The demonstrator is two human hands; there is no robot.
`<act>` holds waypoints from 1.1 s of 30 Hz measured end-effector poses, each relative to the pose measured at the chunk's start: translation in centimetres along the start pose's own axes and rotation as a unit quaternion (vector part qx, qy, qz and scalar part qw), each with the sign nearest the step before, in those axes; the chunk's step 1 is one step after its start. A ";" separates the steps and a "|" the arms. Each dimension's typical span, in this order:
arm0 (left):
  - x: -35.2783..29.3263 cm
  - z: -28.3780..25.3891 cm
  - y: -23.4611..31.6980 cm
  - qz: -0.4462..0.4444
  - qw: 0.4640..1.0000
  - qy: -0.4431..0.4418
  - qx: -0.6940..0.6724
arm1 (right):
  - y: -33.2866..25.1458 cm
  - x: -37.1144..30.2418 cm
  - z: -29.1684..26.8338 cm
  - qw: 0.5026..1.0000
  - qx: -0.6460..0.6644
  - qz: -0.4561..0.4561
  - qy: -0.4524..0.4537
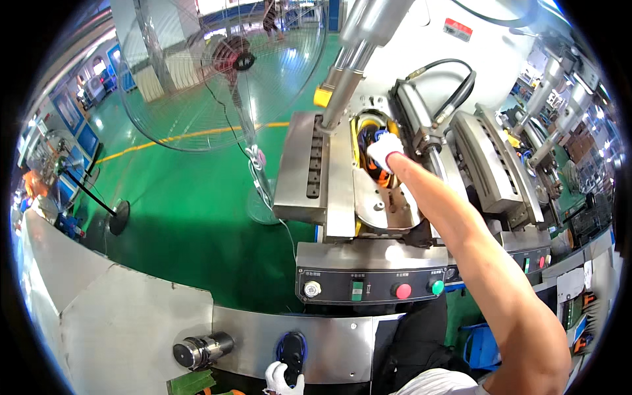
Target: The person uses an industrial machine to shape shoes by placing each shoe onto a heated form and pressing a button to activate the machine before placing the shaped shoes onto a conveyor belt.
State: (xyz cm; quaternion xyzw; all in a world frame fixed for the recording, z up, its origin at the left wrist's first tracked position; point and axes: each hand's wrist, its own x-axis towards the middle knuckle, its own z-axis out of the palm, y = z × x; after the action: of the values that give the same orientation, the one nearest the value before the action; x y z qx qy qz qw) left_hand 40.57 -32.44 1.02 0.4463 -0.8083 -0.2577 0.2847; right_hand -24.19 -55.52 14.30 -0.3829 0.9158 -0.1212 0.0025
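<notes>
My right arm stretches forward to the metal press machine [342, 191]. My right hand [385, 151], in a white glove, is closed at the top of a dark shoe with blue and orange parts [380, 174] seated in the machine's yellow-edged well. Its fingertips are partly hidden. Low in the view, my left hand [283, 380], also white-gloved, has thumb and fingers on either side of the near end of a black shoe with a blue rim [291, 349]. That shoe lies on the steel bench top [332, 339].
A control panel [372, 286] with red and green buttons fronts the machine, under a thick metal cylinder [355, 56]. Beside the left-hand shoe lies a shiny metal cylinder [203, 349]. A large caged fan [237, 62] stands beyond, left. Another press [494, 161] is at right.
</notes>
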 end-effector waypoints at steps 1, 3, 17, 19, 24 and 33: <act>-0.2 -0.7 0.0 -0.012 1.000 -0.017 -0.013 | -0.4 -1.2 0.8 0.995 -0.091 -0.019 -0.025; 1.0 -0.3 0.4 -0.016 0.999 -0.030 0.006 | -2.0 -1.4 -0.9 0.998 0.057 0.024 0.004; -0.8 3.0 0.7 -0.078 0.994 0.009 0.080 | 1.6 -31.8 -8.1 0.891 0.220 -0.397 0.029; 0.7 0.7 1.6 0.116 0.983 -0.039 0.140 | 6.2 -38.4 -8.1 0.897 0.216 -0.384 0.030; 4.8 -0.6 -1.9 0.156 0.962 -0.205 0.091 | 19.1 -41.2 7.5 0.933 0.019 -0.331 0.142; 6.2 6.6 21.1 0.232 0.950 -0.204 -0.047 | 20.9 -56.2 -3.4 0.874 0.382 -0.242 -0.175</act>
State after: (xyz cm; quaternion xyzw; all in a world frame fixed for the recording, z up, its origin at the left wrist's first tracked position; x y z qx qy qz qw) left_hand 21.12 -26.84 11.96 0.1711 -0.9172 -0.3077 0.1865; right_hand 0.52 -1.19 7.93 -0.5769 0.6612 -0.3899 0.2794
